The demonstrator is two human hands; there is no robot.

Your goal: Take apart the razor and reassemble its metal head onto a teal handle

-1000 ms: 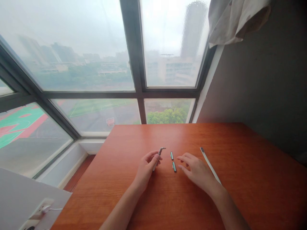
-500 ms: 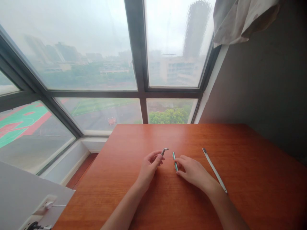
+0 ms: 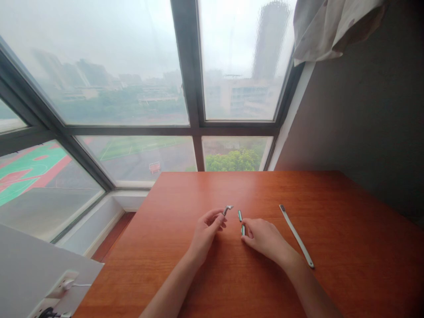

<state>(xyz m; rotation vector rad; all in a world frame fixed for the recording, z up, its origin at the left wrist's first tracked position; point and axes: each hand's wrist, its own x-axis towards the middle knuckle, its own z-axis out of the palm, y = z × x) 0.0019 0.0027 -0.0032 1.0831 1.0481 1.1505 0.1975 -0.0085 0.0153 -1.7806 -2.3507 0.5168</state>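
My left hand [image 3: 208,226] is closed in a pinch around a small bent silver metal piece [image 3: 228,208]. Its crooked tip sticks out past the fingertips; the lower part is hidden by them. To the right, my right hand [image 3: 263,236] has its forefinger and thumb on a slim green-and-silver stick [image 3: 240,215]. The stick shows beyond the fingers and again between finger and thumb, and I cannot tell whether these are one piece or two. Both hands are low over the wooden table.
A long flat grey-white strip [image 3: 298,238] with a dark end lies slantwise on the wooden table [image 3: 198,190], right of my right hand. Windows [image 3: 129,66] rise beyond the table. Sockets with plugs [image 3: 68,282] are at lower left, and a cloth [image 3: 334,31] hangs at upper right.
The fingers of my right hand have shifted slightly along the green stick toward me, and its near part stands more upright in view. My left hand has hardly moved.
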